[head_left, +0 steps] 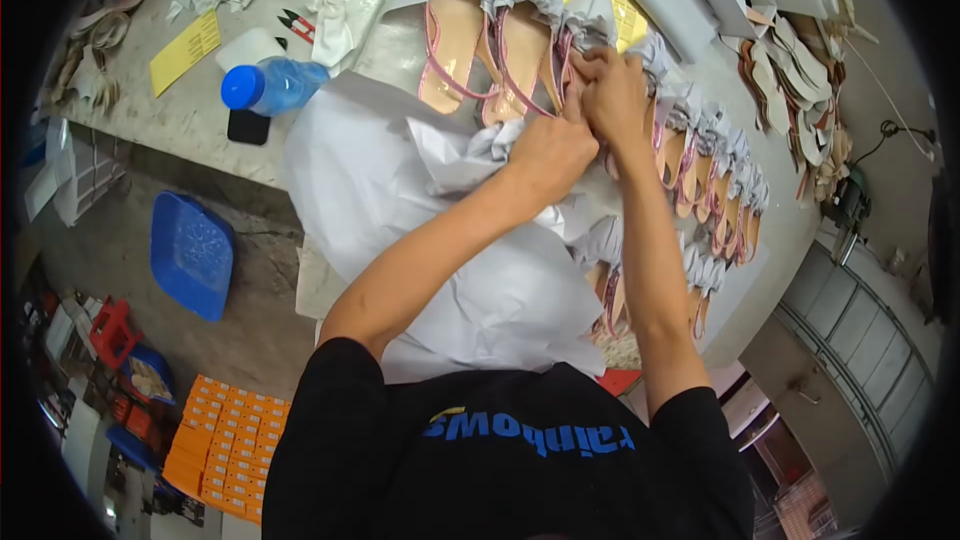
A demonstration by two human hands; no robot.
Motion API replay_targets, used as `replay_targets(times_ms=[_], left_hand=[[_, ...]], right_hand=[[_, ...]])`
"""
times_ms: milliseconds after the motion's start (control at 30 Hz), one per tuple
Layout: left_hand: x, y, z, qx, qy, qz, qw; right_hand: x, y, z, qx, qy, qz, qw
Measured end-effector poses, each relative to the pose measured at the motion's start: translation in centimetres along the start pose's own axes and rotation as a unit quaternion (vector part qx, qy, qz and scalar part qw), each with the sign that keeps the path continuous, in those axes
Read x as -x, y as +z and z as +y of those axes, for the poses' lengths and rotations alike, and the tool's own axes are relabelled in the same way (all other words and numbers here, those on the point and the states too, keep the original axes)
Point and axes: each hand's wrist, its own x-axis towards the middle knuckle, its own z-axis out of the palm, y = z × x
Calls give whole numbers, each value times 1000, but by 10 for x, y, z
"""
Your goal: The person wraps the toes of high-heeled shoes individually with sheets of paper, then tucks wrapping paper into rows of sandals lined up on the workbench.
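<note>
Both of my hands meet at a pink-strapped sandal (562,70) in a row on the table. My left hand (553,157) is closed at its near end, above the sheets of white tissue paper (370,175). Farther up, my right hand (616,105) curls its fingers on the same sandal beside its grey paper stuffing (590,18). My fingers hide most of this sandal and the exact grip. Just left of it stand two more sandals, a nearer one (520,55) and a farther one (455,40), with crumpled grey paper at their heel ends.
More stuffed sandals (705,175) run down the table's right side. On the left are a blue-capped bottle (268,87), a dark phone (248,127), red-handled snips (297,26) and a yellow slip (186,52). A blue basin (192,255) and orange boxes (228,445) are on the floor.
</note>
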Motion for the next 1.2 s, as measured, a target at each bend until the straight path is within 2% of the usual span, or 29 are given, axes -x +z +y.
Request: replay_targets(times_ms=[33,67,100,133,167,200,233,300,333,367,400,433,467,500,567,633,700,733,800,867,900,933,967,1033,1100,1133,1200], left_hand=[[5,-3,5,-8,9,-10,1000],[12,-18,12,-12,14,-11,1000],[25,-49,20,207,-46,50,976],[36,-86,24,413,-98,109,899],[47,-118,25,596,-148,165,772],[53,-127,22,676,-173,188,691],[59,-136,18,745,-193,218,600],[66,-135,14,654,-157,205,711],[67,-133,10,602,-134,194,763],[66,-130,3,546,-109,182,810],[65,-126,-4,489,-85,170,851],[64,-122,-13,430,-60,158,887],[59,-108,-30,431,-57,156,887],[52,-86,-51,215,15,149,965],[48,-66,-64,-13,81,137,987],[45,-54,-65,-53,78,92,991],[42,-46,-65,-91,78,45,992],[39,-46,-68,-89,75,48,992],[42,-48,-71,-67,78,44,994],[46,-49,-72,-44,82,38,995],[47,-48,-72,-40,79,36,995],[47,-47,-72,-19,75,29,997],[45,-46,-71,1,71,25,997],[39,-44,-74,39,66,16,997],[36,-40,-75,54,55,21,997],[38,-38,-73,69,44,24,996],[36,-37,-73,92,32,32,995]], right_hand=[[7,6,12,-8,-29,2,1000],[4,7,36,-74,-48,-76,993],[1,4,52,-140,-68,-153,976],[26,-53,5,-310,24,-166,936],[51,-111,-45,-470,117,-150,862],[78,-129,-68,-604,144,-95,778],[109,-134,-81,-581,23,-135,802],[164,-151,-127,-455,-68,-115,880],[186,-157,-133,-544,104,-114,825],[207,-161,-138,-613,272,-108,734],[237,-160,-132,-693,343,-82,629],[274,-159,-129,-718,368,-105,582],[311,-157,-125,-738,396,-126,532],[349,-156,-121,-753,424,-145,481],[370,-158,-115,-734,390,-218,512],[362,-172,-112,-632,260,-368,630],[350,-186,-119,-492,117,-497,705],[335,-189,-120,-460,94,-476,744],[292,-200,-119,-399,26,-359,843],[234,-202,-108,-250,96,-138,953],[176,-188,-102,-171,10,0,985],[118,-174,-96,-61,-48,151,985],[83,-148,-93,-110,6,151,982],[26,-57,-73,-135,-126,47,982],[-19,7,-64,57,-121,-7,991],[-52,23,-63,-20,-76,73,994],[-64,43,-94,129,52,92,986]])
